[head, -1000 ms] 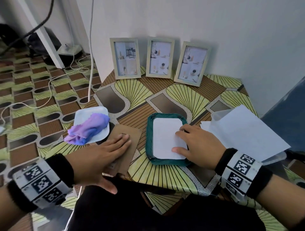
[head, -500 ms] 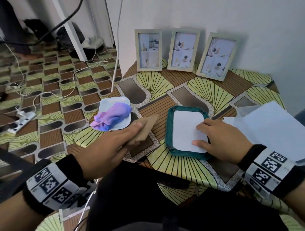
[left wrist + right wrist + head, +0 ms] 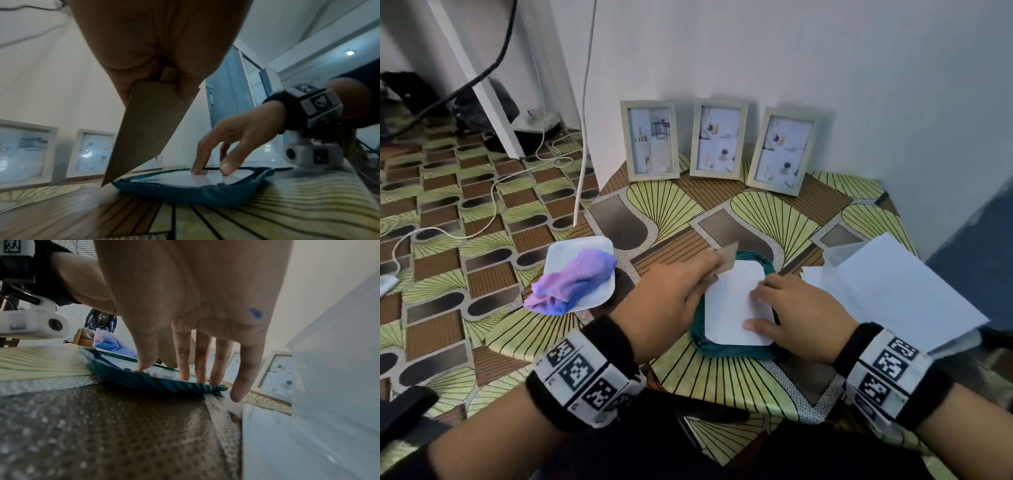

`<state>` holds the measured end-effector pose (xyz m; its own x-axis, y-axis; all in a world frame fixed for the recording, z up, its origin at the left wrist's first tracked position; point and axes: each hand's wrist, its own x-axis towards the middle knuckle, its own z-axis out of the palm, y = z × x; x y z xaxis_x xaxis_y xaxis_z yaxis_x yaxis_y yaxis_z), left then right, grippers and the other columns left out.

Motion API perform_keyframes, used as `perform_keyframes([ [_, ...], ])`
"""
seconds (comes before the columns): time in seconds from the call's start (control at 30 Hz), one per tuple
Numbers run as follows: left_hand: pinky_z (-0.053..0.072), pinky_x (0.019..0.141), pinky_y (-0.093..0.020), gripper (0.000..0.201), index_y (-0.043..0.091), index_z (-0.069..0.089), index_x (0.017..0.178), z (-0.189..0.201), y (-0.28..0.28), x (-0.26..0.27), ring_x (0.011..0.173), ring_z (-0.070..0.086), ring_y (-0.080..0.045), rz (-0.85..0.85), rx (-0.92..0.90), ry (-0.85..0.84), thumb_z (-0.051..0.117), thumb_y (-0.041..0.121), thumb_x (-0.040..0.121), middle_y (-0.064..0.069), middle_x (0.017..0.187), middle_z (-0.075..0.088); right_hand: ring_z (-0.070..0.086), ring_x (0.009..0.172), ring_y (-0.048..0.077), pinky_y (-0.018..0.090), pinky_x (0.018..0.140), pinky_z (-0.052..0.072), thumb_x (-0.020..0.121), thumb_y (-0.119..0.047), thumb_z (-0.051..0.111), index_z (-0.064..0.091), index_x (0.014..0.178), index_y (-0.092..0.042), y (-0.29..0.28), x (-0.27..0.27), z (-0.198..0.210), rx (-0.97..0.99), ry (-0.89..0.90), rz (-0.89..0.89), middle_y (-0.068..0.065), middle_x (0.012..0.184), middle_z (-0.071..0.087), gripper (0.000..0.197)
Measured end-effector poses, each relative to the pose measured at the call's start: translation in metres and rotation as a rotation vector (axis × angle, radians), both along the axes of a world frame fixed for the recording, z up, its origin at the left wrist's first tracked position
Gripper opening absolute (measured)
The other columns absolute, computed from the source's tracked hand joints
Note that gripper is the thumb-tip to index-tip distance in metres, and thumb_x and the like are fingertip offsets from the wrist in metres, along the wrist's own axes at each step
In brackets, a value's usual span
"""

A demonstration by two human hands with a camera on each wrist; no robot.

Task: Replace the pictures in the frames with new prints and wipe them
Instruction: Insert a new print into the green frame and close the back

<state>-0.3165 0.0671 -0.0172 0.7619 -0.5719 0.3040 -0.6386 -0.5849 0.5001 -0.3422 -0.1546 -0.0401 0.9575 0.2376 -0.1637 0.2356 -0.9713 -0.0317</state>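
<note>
At the far left the patterned floor runs under loose white cables, and the table begins at its left edge just beside a white tray that overhangs that edge slightly. A purple-blue cloth lies heaped on the tray, its tail hanging over the tray's near corner. Between the tray and the teal frame there is only a narrow strip of bare table, and the left hand fills it. This hand pinches the brown backing board between thumb and fingers; the board is tilted steeply, its lower corner hanging just above the table at the frame's far left corner, not lying flat. The left wrist is raised and the hand slopes down toward the frame. The teal frame lies face down near the table's front edge, with a white print resting in its recess. The right hand is arched over the print, fingers spread and nearly straight, the thumb and three fingertips pressing on it while the little finger hangs off the frame's right edge. Along the back, three pale frames stand leaning against the wall, with bare table in front of them. At the right, loose white sheets lie just beside the teal frame and reach past the table's right edge.
</note>
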Motion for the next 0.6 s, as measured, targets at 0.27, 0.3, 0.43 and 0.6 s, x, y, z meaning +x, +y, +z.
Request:
perform_keyframes([
  [0.27,0.022,0.119,-0.025,0.062,0.017,0.024,0.154,-0.034,-0.022,0.009,0.147,0.021,-0.007,-0.228,0.459,-0.051,0.042,0.044,0.101,0.001,0.160,0.025,0.053,0.105,0.018,0.039,0.088,0.049,0.098,-0.041,0.040,0.065,0.108,-0.020,-0.011,0.006,-0.003,0.123,-0.008,-0.031,-0.003,0.110,0.061,0.033],
  [0.3,0.023,0.119,-0.025,0.064,0.018,0.023,0.155,-0.037,-0.024,0.008,0.147,0.021,-0.007,-0.238,0.495,-0.061,0.043,0.045,0.101,0.002,0.161,0.023,0.054,0.105,0.018,0.039,0.089,0.049,0.100,-0.036,0.038,0.066,0.105,-0.019,-0.013,0.008,-0.005,0.144,-0.015,-0.046,-0.003,0.110,0.063,0.033],
  [0.43,0.030,0.117,-0.028,0.066,0.019,0.025,0.154,-0.043,-0.030,0.008,0.147,0.023,-0.006,-0.256,0.517,-0.084,0.048,0.046,0.098,0.003,0.161,0.024,0.056,0.097,0.020,0.039,0.086,0.048,0.098,-0.027,0.040,0.067,0.098,-0.016,-0.017,0.012,-0.007,0.212,-0.018,-0.086,0.000,0.103,0.068,0.030],
  [0.6,0.024,0.120,-0.027,0.075,0.018,0.022,0.155,-0.035,-0.037,0.009,0.148,0.020,-0.007,-0.273,0.498,-0.019,0.050,0.054,0.095,0.003,0.162,0.021,0.059,0.083,0.021,0.039,0.078,0.048,0.096,-0.022,0.045,0.069,0.095,-0.016,-0.021,0.008,-0.003,0.314,-0.019,-0.093,0.003,0.088,0.069,0.025],
])
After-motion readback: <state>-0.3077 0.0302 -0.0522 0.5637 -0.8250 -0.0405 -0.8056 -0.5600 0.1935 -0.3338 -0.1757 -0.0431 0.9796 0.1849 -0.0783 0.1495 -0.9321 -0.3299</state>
